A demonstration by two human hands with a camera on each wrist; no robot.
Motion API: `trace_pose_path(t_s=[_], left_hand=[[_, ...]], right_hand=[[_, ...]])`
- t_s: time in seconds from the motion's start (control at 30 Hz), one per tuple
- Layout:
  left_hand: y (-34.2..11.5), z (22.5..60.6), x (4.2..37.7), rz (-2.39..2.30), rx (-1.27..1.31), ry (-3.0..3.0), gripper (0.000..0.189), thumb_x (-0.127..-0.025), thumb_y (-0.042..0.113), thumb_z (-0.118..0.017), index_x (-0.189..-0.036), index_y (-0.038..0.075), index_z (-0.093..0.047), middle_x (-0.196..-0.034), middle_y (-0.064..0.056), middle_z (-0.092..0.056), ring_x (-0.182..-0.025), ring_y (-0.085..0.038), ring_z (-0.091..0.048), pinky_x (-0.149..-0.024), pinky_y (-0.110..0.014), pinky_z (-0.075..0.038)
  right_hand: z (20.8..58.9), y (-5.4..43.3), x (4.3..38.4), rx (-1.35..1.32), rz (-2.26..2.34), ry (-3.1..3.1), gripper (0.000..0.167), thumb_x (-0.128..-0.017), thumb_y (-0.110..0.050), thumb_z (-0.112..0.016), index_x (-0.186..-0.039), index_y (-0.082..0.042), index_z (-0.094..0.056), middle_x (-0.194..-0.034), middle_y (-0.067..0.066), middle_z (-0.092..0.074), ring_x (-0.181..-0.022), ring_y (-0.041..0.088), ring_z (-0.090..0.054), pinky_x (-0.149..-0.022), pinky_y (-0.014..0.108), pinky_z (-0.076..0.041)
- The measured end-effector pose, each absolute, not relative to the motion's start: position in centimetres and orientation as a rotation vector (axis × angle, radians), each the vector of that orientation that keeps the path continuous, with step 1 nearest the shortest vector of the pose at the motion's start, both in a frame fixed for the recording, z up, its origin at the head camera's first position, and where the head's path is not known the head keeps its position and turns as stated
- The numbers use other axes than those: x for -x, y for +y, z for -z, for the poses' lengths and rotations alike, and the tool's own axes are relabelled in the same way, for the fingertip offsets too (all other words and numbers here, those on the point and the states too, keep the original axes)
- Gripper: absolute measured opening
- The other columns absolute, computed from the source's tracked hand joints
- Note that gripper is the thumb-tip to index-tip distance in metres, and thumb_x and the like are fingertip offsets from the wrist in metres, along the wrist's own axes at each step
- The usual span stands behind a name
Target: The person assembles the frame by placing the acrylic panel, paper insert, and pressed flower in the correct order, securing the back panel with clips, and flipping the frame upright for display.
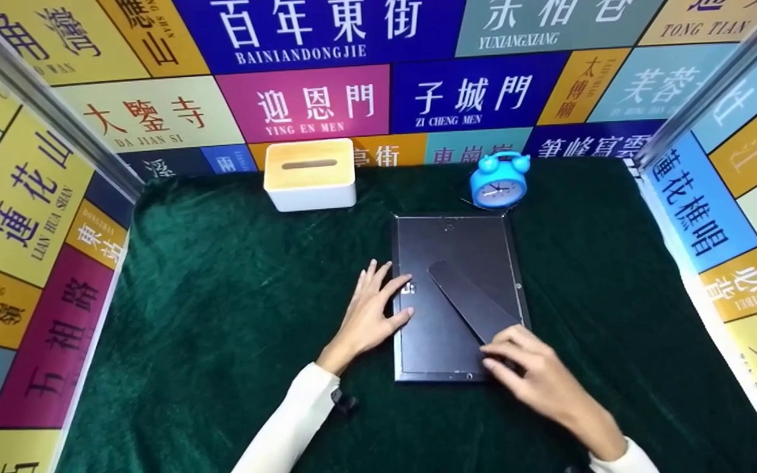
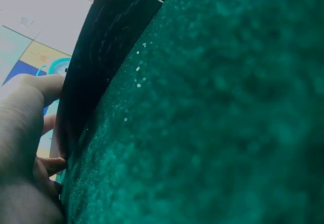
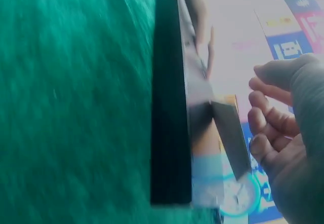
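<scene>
A black picture frame [image 1: 431, 328] lies back side up on green cloth. From its back rises a dark stand leg [image 1: 467, 295], slanting upper left to lower right in the head view; the right wrist view shows it sticking up [image 3: 230, 138]. My left hand [image 1: 368, 315] rests at the frame's left edge, thumb and forefinger touching it, other fingers stretched along the cloth. The right hand [image 1: 539, 374] is over the frame's lower right, overlapping the leg's lower end. In the right wrist view its loosely curled fingers [image 3: 260, 117] hold nothing and are apart from the leg.
A blue alarm clock [image 1: 498, 180] stands just beyond the frame's top edge. Further left is a white tissue box [image 1: 313, 194] with a wooden lid. Printed panels [image 1: 306, 105] surround the cloth-covered table [image 1: 234, 276] at the back and both sides.
</scene>
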State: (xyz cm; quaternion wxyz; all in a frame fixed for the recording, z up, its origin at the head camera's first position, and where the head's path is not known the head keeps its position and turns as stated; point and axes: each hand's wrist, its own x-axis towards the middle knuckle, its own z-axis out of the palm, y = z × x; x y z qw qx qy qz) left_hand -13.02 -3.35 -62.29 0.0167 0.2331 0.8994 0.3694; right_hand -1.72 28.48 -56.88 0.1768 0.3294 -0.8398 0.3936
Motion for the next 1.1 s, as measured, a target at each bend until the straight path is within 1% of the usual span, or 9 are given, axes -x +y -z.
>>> trace_pose_path(t_s=[0.1,0.2,0.3,0.4,0.6,0.7,0.77,0.93,1.1], left_hand=[[-3.3,62.3,13.1,-1.141,-0.712,2.790,0.064,-0.100,0.043,-0.074,-0.159,0.022,-0.060,-0.176,-0.019,-0.035,-0.169,-0.043,-0.014,-0.134,-0.064,-0.012],[-3.3,62.2,13.3,-1.143,-0.709,2.792,0.065,-0.100,0.044,-0.073,-0.159,0.022,-0.060,-0.177,-0.018,-0.035,-0.169,-0.042,-0.013,-0.134,-0.065,-0.013],[-3.3,62.1,13.4,-1.145,-0.712,2.800,0.065,-0.100,0.045,-0.073,-0.160,0.023,-0.060,-0.177,-0.017,-0.035,-0.169,-0.041,-0.014,-0.134,-0.064,-0.013],[-3.4,62.3,13.3,-1.146,-0.714,2.808,0.065,-0.100,0.045,-0.073,-0.159,0.023,-0.060,-0.176,-0.017,-0.036,-0.169,-0.042,-0.014,-0.134,-0.064,-0.013],[-3.3,62.5,13.0,-1.162,-0.707,2.807,0.065,-0.099,0.045,-0.073,-0.159,0.023,-0.061,-0.176,-0.017,-0.036,-0.168,-0.043,-0.016,-0.132,-0.068,-0.017],[-3.2,62.5,12.9,-1.157,-0.702,2.800,0.065,-0.100,0.046,-0.073,-0.159,0.023,-0.060,-0.176,-0.017,-0.036,-0.168,-0.043,-0.015,-0.131,-0.069,-0.018],[-3.1,62.5,12.9,-1.151,-0.689,2.791,0.065,-0.100,0.046,-0.072,-0.160,0.024,-0.059,-0.178,-0.016,-0.034,-0.169,-0.042,-0.013,-0.132,-0.068,-0.017],[-3.2,62.4,12.9,-1.143,-0.682,2.787,0.066,-0.101,0.048,-0.072,-0.161,0.025,-0.058,-0.179,-0.015,-0.032,-0.170,-0.039,-0.011,-0.133,-0.065,-0.013],[-3.3,62.3,13.0,-1.139,-0.716,2.810,0.065,-0.101,0.046,-0.072,-0.160,0.023,-0.059,-0.177,-0.017,-0.034,-0.169,-0.042,-0.014,-0.133,-0.065,-0.016]], right_hand=[[57.4,27.5,1.6,-0.974,-1.056,-2.404,0.031,-0.081,0.004,-0.092,-0.108,-0.008,-0.084,-0.104,-0.003,-0.072,-0.096,0.016,-0.066,-0.087,0.023,-0.052],[58.0,26.9,1.8,-0.976,-0.986,-2.440,0.026,-0.081,-0.003,-0.094,-0.103,-0.013,-0.084,-0.102,-0.007,-0.071,-0.094,0.012,-0.064,-0.085,0.026,-0.051],[58.7,26.5,1.8,-0.952,-0.923,-2.480,0.022,-0.082,-0.009,-0.096,-0.098,-0.016,-0.084,-0.099,-0.010,-0.070,-0.092,0.010,-0.061,-0.084,0.028,-0.048],[59.2,26.3,1.6,-0.927,-0.894,-2.510,0.020,-0.083,-0.011,-0.097,-0.096,-0.017,-0.083,-0.097,-0.012,-0.069,-0.090,0.008,-0.060,-0.082,0.027,-0.046],[59.6,26.1,1.2,-0.836,-0.949,-2.556,0.021,-0.083,-0.008,-0.097,-0.093,-0.021,-0.083,-0.094,-0.016,-0.069,-0.089,0.003,-0.057,-0.080,0.023,-0.045],[59.5,25.8,1.0,-0.753,-1.021,-2.590,0.023,-0.081,-0.007,-0.098,-0.091,-0.021,-0.082,-0.092,-0.017,-0.069,-0.086,0.004,-0.057,-0.077,0.020,-0.045],[59.3,25.5,1.0,-0.678,-1.066,-2.629,0.025,-0.079,-0.007,-0.098,-0.090,-0.022,-0.082,-0.090,-0.017,-0.069,-0.084,0.005,-0.057,-0.075,0.019,-0.045],[58.6,24.6,1.3,-0.457,-1.124,-2.767,0.030,-0.075,-0.004,-0.099,-0.086,-0.025,-0.080,-0.084,-0.020,-0.065,-0.080,0.007,-0.056,-0.071,0.024,-0.046],[57.8,23.9,1.6,-0.249,-1.152,-2.902,0.033,-0.076,-0.002,-0.097,-0.081,-0.028,-0.077,-0.080,-0.019,-0.061,-0.079,0.009,-0.054,-0.072,0.028,-0.045]])
